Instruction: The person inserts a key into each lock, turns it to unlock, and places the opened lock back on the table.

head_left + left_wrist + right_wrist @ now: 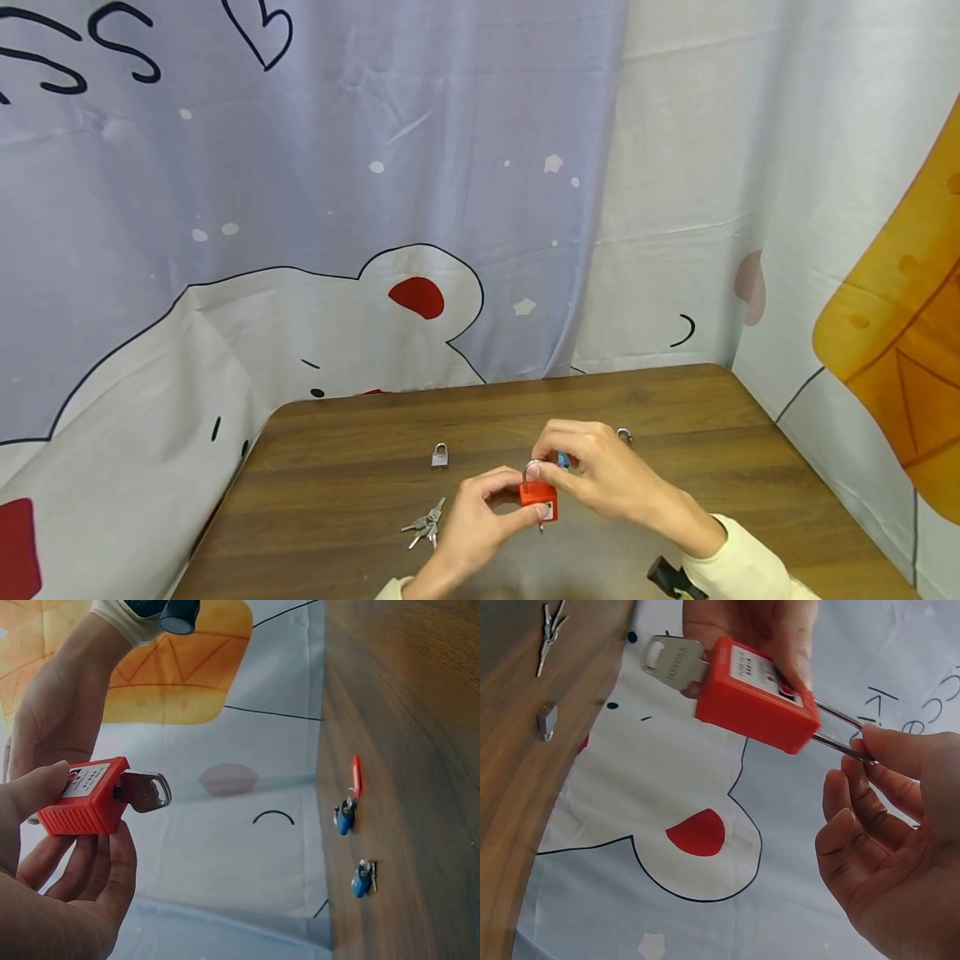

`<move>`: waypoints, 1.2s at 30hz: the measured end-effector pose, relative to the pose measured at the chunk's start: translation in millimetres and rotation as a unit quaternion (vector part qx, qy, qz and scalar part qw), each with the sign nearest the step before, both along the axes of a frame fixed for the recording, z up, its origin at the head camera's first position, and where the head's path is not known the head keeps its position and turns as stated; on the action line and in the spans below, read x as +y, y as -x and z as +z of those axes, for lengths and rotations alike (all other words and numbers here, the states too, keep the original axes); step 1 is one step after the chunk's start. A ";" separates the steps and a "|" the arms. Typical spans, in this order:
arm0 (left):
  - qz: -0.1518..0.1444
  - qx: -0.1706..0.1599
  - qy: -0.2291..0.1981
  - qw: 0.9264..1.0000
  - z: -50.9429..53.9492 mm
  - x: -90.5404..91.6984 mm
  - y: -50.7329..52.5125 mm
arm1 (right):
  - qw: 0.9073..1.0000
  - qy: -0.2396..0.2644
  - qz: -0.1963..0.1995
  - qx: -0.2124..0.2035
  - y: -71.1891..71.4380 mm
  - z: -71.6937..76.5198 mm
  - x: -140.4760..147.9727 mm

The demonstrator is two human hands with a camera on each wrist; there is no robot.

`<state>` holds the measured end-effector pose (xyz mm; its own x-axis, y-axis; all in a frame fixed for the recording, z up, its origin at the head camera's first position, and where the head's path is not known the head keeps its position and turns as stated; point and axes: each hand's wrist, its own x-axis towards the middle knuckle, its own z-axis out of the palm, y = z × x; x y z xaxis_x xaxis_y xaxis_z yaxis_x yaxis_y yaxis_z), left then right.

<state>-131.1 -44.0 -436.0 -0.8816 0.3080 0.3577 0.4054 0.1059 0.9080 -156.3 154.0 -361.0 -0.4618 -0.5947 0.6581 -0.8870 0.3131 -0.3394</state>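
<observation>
A red padlock (539, 493) is held up above the table between both hands. My left hand (483, 518) grips its red body, the thumb lying over the white label. A silver key (675, 663) sticks out of the bottom of the body, also plain in the left wrist view. At the other end, the thumb and fingers of my right hand (900, 817) pinch the metal shackle (838, 745). Its remaining fingers curl loosely below. Whether the shackle is locked in the body cannot be told.
On the brown table (322, 467) lie a small silver padlock (439, 457) and a bunch of keys (426, 527). Beyond my right hand are two small blue objects, one a blue piece (345, 816) beside a red tag-like piece (356, 774). Printed curtains (450, 167) hang behind.
</observation>
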 end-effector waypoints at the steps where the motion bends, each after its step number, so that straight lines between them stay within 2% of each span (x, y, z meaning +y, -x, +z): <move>1: 0.000 -0.004 0.002 1.000 -0.2 0.0 -0.1 | 1.000 0.003 0.001 0.000 -0.3 1.0 0.0; 6: 0.003 -0.006 0.008 1.000 -1.8 0.5 0.5 | 1.000 0.011 0.004 -0.002 -1.1 4.2 0.6; 13: 0.022 0.024 0.013 0.999 -5.2 2.0 2.8 | 1.000 0.017 -0.006 -0.011 -3.5 4.2 -0.8; 15: 0.025 0.032 0.015 0.999 -1.8 2.9 1.2 | 1.000 0.022 -0.002 -0.014 -4.4 3.9 -1.8; 18: 0.023 0.047 0.015 0.999 -2.7 2.7 1.9 | 0.999 0.022 0.006 -0.023 -5.8 3.5 -3.5; 21: 0.022 0.047 0.014 0.999 -3.1 2.0 1.4 | 0.999 0.019 0.016 -0.030 -7.4 3.9 -4.7; 22: 0.022 0.045 0.015 0.999 -6.9 1.6 3.4 | 0.999 0.019 0.018 -0.032 -7.7 4.2 -5.0; 26: 0.032 0.029 0.019 0.999 -5.6 1.7 3.0 | 0.999 0.034 0.022 -0.023 -7.9 5.8 -4.1; 31: 0.038 0.030 0.017 0.999 -5.0 0.2 3.7 | 0.998 0.057 -0.008 -0.008 -7.0 5.8 -0.9; 36: 0.046 0.029 0.018 0.998 -5.0 -2.1 6.7 | 0.996 0.066 -0.049 0.033 -6.6 4.1 3.2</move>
<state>-137.8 -46.1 -441.0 -0.8844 0.2406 0.3999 0.4451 0.1767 0.8779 -149.7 157.2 -356.9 -0.4673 -0.4555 0.7577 -0.8757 0.3566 -0.3256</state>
